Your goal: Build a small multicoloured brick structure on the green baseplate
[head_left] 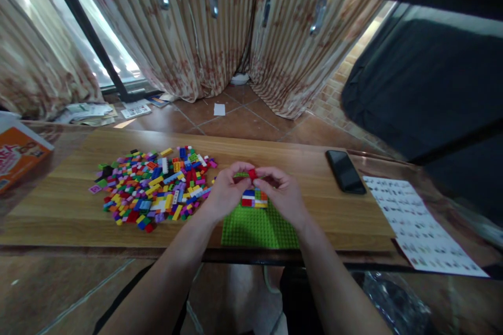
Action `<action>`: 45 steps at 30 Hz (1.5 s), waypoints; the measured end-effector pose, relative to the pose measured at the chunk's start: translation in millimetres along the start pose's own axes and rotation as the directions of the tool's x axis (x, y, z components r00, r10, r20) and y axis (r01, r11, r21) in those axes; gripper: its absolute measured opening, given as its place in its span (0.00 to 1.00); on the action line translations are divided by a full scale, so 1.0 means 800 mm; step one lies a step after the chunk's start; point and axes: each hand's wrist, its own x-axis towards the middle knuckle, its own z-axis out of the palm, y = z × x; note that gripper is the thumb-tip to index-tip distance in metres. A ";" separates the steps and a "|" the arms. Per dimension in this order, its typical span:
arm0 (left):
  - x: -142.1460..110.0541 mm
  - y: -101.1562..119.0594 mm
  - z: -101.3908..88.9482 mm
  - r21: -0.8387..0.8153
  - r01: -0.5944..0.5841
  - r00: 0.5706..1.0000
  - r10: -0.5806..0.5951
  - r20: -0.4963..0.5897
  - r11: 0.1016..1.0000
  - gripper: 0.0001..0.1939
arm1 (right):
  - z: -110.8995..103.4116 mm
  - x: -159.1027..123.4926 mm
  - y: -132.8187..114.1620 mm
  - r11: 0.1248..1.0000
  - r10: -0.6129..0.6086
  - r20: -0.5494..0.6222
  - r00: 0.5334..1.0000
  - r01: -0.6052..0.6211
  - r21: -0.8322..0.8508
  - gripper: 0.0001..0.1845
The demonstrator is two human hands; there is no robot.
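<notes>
A small red toy brick (252, 173) is pinched between the fingertips of both hands, just above the green baseplate (259, 230). My left hand (228, 188) grips it from the left, thumb and forefinger closed. From the other side my right hand (282, 191) holds it with thumb and forefinger pressed in. Right below the hands, a block of joined bricks (248, 202) in red, white, blue, orange and green sits on the baseplate. The hands hide the baseplate's far part.
A wide heap of loose colourful bricks (157, 188) covers the wooden board (58, 209) on the left. To the right lie a black phone (346, 171) and a printed sheet (420, 222). An orange box (19, 154) stands at the far left.
</notes>
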 end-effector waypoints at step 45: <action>0.009 -0.020 -0.010 0.593 0.089 0.994 -0.107 -0.005 0.801 0.13 | -0.034 0.007 0.018 0.835 0.042 0.116 0.992 0.029 -0.549 0.09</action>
